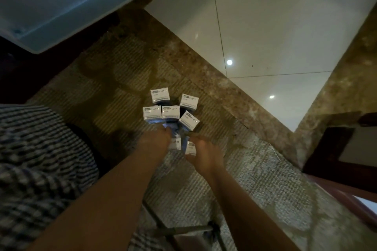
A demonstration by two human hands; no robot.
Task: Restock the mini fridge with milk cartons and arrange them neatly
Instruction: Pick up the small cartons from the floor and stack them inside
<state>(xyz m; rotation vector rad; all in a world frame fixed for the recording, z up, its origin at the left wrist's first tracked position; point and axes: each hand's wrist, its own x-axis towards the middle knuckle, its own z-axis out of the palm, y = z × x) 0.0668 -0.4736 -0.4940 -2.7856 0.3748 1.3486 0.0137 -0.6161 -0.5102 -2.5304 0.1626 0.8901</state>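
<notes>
On the carpet (114, 91), your left hand (157, 139) grips the left carton (175, 145), right hand (205, 154) the right carton (190, 148); a careless lift could topple the crowded neighbour cartons (171, 112).

The printing on the milk cartons' (171, 112) white tops is too blurred to read.

Just beyond the fingers (164, 132) of the left hand (155, 139) and right hand (204, 154), five upright milk cartons (171, 112) crowd together with only narrow gaps. Two gripped cartons (190, 147) fill the space between the fingers. The carpet (114, 87) lies bare to either side. The open fridge (61, 6) juts out far beyond, leftward.
</notes>
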